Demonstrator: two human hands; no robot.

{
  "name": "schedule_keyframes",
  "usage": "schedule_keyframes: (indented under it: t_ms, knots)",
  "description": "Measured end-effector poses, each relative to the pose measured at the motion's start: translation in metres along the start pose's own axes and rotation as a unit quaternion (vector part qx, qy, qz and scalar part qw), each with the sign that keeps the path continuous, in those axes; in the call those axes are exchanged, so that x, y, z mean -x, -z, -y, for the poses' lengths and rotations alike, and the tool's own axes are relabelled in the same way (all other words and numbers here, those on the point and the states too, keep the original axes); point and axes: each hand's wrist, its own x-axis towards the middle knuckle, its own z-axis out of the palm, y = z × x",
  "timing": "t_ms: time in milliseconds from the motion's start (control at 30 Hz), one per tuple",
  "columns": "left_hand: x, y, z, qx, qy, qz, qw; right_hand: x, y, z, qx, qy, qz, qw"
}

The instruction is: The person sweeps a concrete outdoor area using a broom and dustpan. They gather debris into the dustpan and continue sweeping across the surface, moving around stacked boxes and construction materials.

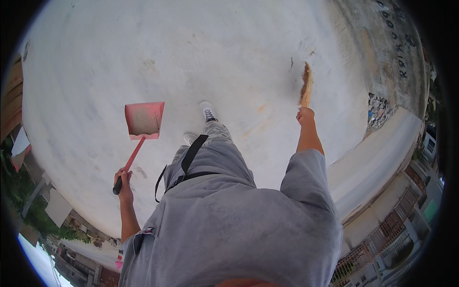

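My left hand (124,180) is closed around the long handle of a red dustpan (151,109), near the handle's black end. The pan points forward and hangs or rests over the pale floor; some dirt or dust shows on its inner face. Out to the right, my right hand (305,115) is wrapped round the end of a broom (307,86) with tan and brown bristles. The broom points away from me, and a dark smudge and a few small bits of debris (292,62) lie beside its far end. Whether the bristles touch the floor I cannot tell.
Pale concrete floor (215,57) spreads around my feet (207,111). At the right stands a grey wall (382,43) with dark markings, and a pile of rubble (377,114) lies by a low ledge (377,158). Boards (12,100) and plants edge the left side.
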Motion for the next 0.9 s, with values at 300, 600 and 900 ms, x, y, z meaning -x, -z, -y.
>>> schedule_keyframes:
  t_ms: [300,600,900]
  knots:
    - [-0.050,0.010,-0.042,0.024,-0.070,-0.057,0.996,0.091,-0.034,-0.055,-0.025,0.040,0.029,0.999]
    - [-0.131,0.039,0.040,0.186,-0.053,-0.126,0.973,0.249,-0.179,0.000,0.229,-0.132,0.329,0.907]
    - [-0.126,0.133,0.092,0.183,0.085,-0.202,0.958,0.424,-0.503,-0.044,0.341,-0.079,0.488,0.800]
